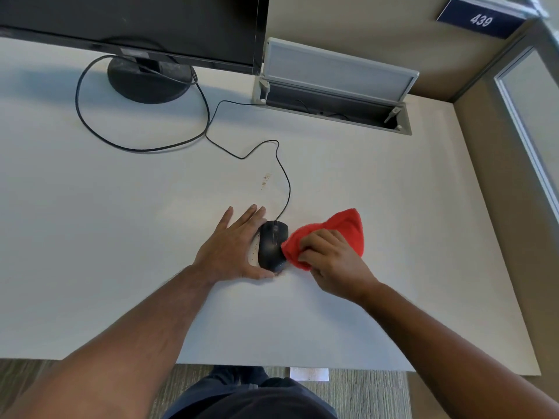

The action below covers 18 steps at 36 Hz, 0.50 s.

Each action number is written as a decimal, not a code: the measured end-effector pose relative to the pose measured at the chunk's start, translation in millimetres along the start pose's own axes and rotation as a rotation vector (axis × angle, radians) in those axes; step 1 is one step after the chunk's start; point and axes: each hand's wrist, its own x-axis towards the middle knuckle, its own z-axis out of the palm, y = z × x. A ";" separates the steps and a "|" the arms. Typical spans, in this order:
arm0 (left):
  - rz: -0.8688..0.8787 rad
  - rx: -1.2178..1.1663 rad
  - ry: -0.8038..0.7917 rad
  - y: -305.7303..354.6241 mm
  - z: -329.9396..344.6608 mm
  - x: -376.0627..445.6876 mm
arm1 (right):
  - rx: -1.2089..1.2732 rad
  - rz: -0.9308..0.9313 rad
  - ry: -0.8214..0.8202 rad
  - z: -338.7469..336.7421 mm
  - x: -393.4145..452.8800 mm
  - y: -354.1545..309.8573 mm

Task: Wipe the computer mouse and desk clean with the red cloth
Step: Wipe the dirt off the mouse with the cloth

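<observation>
A black wired computer mouse (271, 244) lies on the white desk (121, 237), dusted with fine specks. My left hand (231, 247) rests flat against its left side, fingers spread, thumb curled under its near end. My right hand (331, 258) is bunched around the red cloth (341, 226), whose left edge touches the mouse's right side. A small brown crumb stain (265, 180) marks the desk beyond the mouse, and pale specks lie beside the mouse under my left hand.
The mouse cable (284, 182) loops back toward an open cable hatch (332, 95) at the rear. A black monitor (136, 22) on a round stand (149, 81) sits at the back left. A partition wall with a sign reading 439 (481, 19) borders the right.
</observation>
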 end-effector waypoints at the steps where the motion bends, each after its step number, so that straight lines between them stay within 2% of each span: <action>1: 0.003 -0.001 0.003 -0.2 0.0 -0.2 | 0.030 0.051 0.044 -1.7 1.4 -0.9; 3: 0.014 0.010 0.014 -0.1 0.8 -0.6 | 0.073 0.085 0.087 -2.8 7.9 -6.4; 5: 0.025 0.020 0.029 0.8 1.7 -0.6 | 0.112 0.030 0.056 0.4 17.4 -15.4; 10: 0.046 0.065 0.014 -0.2 2.9 -1.0 | 0.041 -0.186 -0.174 21.3 21.5 -32.0; 18: 0.027 0.072 0.014 -0.3 3.1 0.0 | -0.057 -0.291 -0.195 8.0 15.2 -18.7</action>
